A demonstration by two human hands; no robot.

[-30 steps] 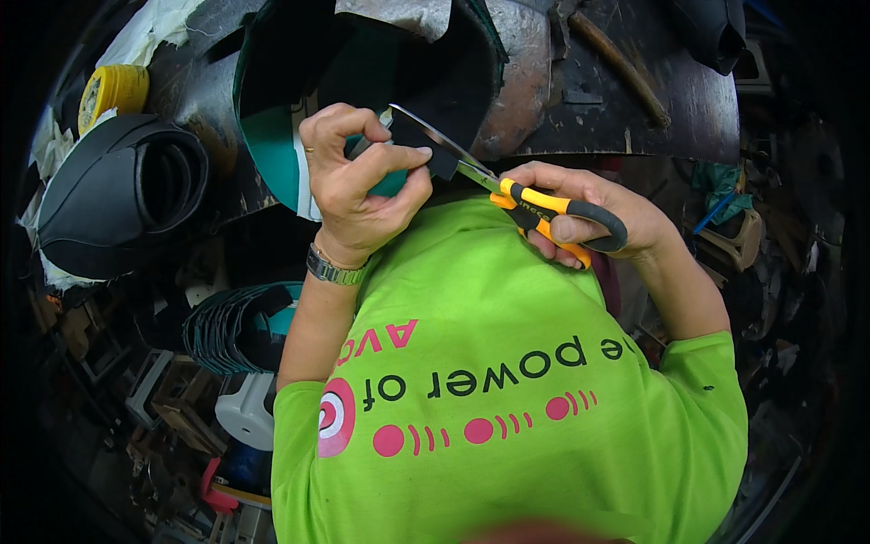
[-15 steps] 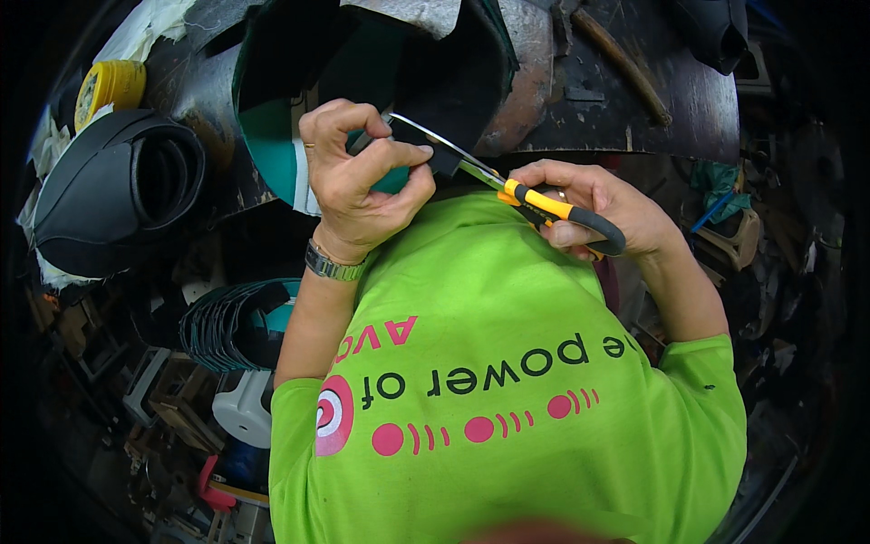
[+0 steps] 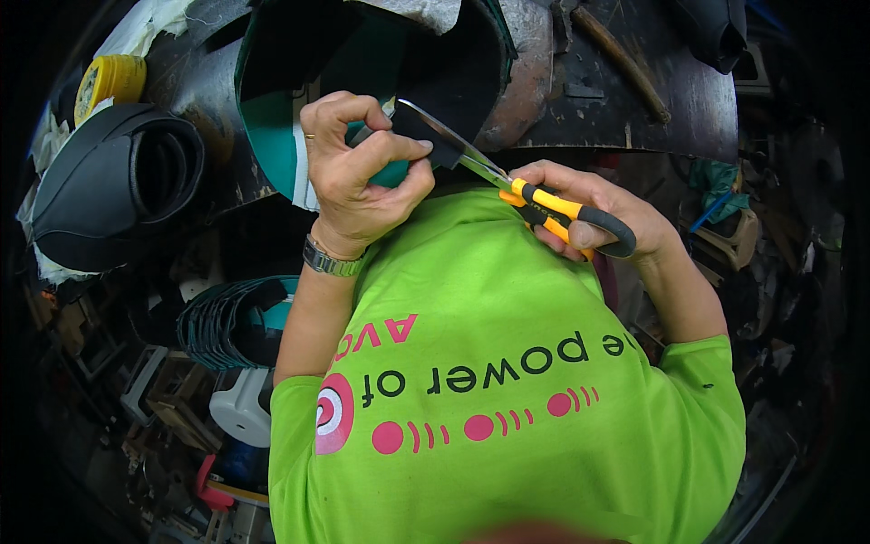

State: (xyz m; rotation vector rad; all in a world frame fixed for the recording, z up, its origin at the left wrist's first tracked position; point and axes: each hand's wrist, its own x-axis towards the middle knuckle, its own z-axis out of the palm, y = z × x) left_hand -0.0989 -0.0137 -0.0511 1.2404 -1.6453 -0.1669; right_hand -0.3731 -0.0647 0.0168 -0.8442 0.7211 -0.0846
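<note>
Scissors (image 3: 544, 199) gripped in right hand (image 3: 621, 201) stand parted at dark piece (image 3: 443, 153), which left hand (image 3: 362, 174) pinches, apparently for steadiness.

Scissors (image 3: 528, 198) are held in the right hand (image 3: 612, 210); beside their blades, a strip (image 3: 443, 152) is pinched by the left hand (image 3: 367, 172). Beyond them, a curled sheet (image 3: 272, 150) is set on the counter (image 3: 680, 109), flanked at right by a stick (image 3: 623, 68) and at left by a roll (image 3: 104, 186) backed by a cylinder (image 3: 113, 84). Lower left, pieces (image 3: 222, 325) are stacked.
</note>
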